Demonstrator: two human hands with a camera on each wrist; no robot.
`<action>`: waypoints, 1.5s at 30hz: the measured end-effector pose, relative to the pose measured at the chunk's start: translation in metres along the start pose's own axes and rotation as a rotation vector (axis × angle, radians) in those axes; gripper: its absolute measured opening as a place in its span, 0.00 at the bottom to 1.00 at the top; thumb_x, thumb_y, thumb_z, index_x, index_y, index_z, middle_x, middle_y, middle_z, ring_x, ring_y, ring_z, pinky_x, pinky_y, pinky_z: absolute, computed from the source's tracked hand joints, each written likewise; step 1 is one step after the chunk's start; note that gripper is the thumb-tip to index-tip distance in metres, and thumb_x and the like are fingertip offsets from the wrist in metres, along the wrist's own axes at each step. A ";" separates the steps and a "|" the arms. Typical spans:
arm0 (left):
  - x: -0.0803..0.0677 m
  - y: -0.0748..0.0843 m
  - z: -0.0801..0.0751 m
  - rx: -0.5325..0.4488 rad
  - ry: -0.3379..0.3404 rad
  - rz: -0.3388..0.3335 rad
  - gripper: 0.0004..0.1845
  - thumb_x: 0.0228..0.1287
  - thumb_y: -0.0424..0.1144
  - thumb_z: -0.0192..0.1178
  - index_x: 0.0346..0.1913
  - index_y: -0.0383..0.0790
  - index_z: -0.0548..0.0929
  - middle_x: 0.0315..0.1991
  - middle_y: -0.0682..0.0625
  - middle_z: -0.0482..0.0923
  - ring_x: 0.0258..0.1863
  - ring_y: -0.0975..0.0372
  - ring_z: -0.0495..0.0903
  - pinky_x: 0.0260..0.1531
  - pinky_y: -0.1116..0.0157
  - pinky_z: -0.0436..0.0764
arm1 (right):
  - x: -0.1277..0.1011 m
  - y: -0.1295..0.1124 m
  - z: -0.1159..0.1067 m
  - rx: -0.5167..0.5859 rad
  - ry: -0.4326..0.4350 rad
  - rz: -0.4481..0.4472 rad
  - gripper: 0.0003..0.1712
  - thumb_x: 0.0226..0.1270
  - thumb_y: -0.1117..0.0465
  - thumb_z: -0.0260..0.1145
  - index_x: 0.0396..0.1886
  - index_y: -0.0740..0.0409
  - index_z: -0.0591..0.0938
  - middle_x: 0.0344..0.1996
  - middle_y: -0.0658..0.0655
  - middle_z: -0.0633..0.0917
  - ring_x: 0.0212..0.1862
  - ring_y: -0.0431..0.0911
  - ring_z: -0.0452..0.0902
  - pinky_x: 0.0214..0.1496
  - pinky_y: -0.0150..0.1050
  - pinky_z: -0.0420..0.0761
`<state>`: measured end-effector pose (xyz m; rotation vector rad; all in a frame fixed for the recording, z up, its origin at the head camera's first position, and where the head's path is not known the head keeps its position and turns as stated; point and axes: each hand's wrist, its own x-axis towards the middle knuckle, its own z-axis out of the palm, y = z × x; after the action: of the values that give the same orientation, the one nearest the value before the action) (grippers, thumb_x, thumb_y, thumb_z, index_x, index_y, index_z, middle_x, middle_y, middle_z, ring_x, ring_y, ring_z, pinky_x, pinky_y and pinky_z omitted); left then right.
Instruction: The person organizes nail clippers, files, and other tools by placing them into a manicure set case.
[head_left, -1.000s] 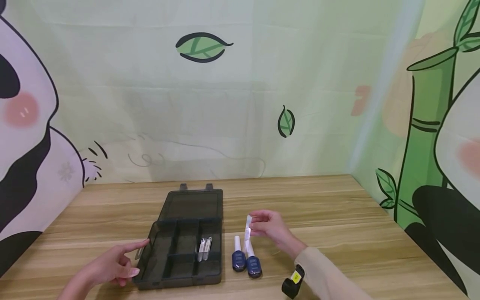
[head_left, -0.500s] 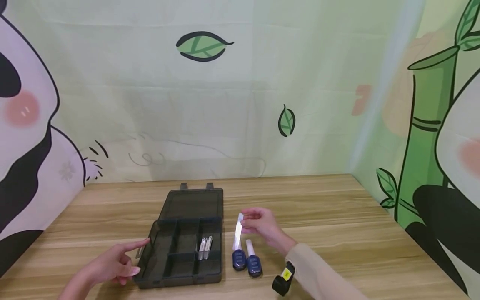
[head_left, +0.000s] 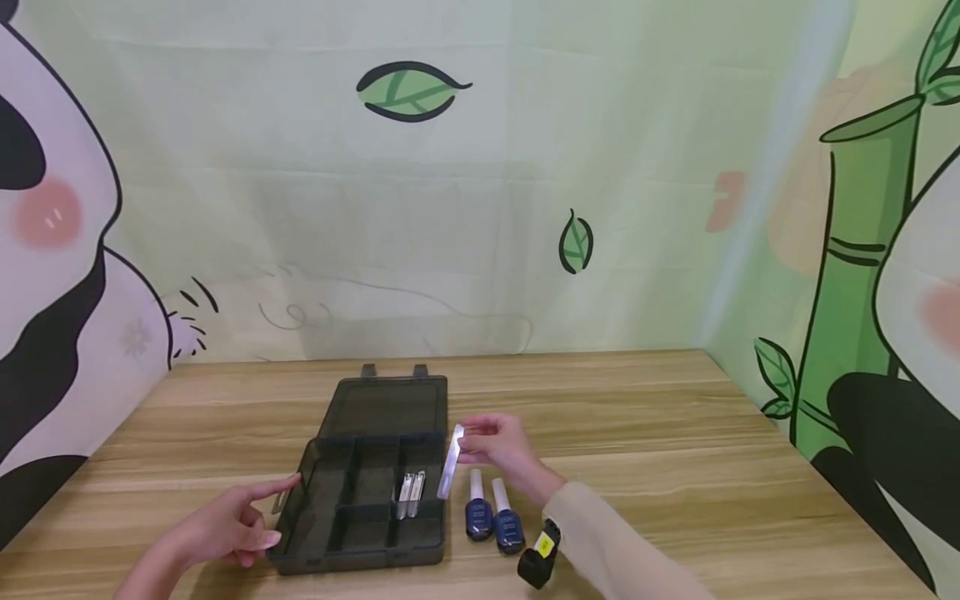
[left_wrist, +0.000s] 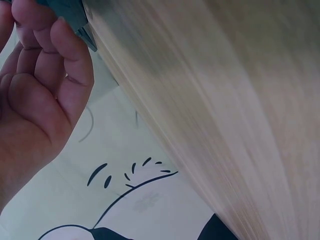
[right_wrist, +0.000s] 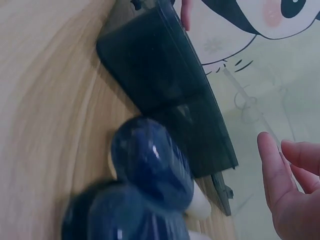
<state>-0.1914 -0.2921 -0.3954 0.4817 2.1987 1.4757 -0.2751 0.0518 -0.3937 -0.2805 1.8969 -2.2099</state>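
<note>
A dark smoky plastic organizer box [head_left: 365, 492] lies open on the wooden table [head_left: 637, 433], lid folded back. Metal nail clippers [head_left: 409, 496] lie in its right compartment. My right hand [head_left: 495, 446] pinches a thin white strip [head_left: 450, 462], like a nail file, hanging just above the box's right edge. Two dark blue nail polish bottles [head_left: 491, 517] with white caps lie right of the box, under my wrist; they fill the right wrist view [right_wrist: 150, 165]. My left hand [head_left: 225, 527] rests beside the box's left wall, forefinger touching the rim, other fingers loosely curled [left_wrist: 40, 75].
A black band with a yellow tag [head_left: 538, 560] sits on my right wrist. Cartoon panda and bamboo backdrops [head_left: 862, 250] wall the table at back and on both sides. Bare wood stretches right of the bottles and behind the box lid [head_left: 384, 406].
My right hand has carried the white strip leftward from above the bottles to the box's right edge. The left hand has stayed in place.
</note>
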 end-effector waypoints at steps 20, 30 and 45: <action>-0.002 -0.001 -0.001 -0.012 0.005 -0.016 0.29 0.58 0.34 0.58 0.50 0.77 0.66 0.17 0.50 0.66 0.15 0.63 0.67 0.15 0.70 0.63 | 0.013 -0.003 0.043 0.060 0.034 -0.024 0.16 0.56 0.79 0.57 0.46 0.80 0.73 0.28 0.61 0.78 0.26 0.44 0.78 0.33 0.38 0.78; -0.002 0.002 0.000 -0.006 0.010 -0.020 0.32 0.58 0.35 0.58 0.65 0.50 0.62 0.16 0.49 0.66 0.15 0.63 0.67 0.15 0.69 0.63 | 0.018 -0.001 0.060 0.073 0.127 -0.065 0.14 0.54 0.80 0.59 0.42 0.78 0.76 0.27 0.63 0.79 0.24 0.44 0.78 0.30 0.39 0.79; -0.001 0.000 0.000 -0.033 -0.010 0.002 0.29 0.58 0.35 0.58 0.48 0.80 0.66 0.16 0.50 0.65 0.15 0.64 0.67 0.16 0.70 0.63 | 0.021 0.015 0.078 0.036 0.132 -0.134 0.10 0.55 0.78 0.60 0.38 0.79 0.77 0.24 0.62 0.79 0.22 0.45 0.78 0.28 0.40 0.79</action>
<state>-0.1905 -0.2928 -0.3952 0.4791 2.1627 1.5048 -0.2724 -0.0299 -0.3971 -0.2700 1.9555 -2.4022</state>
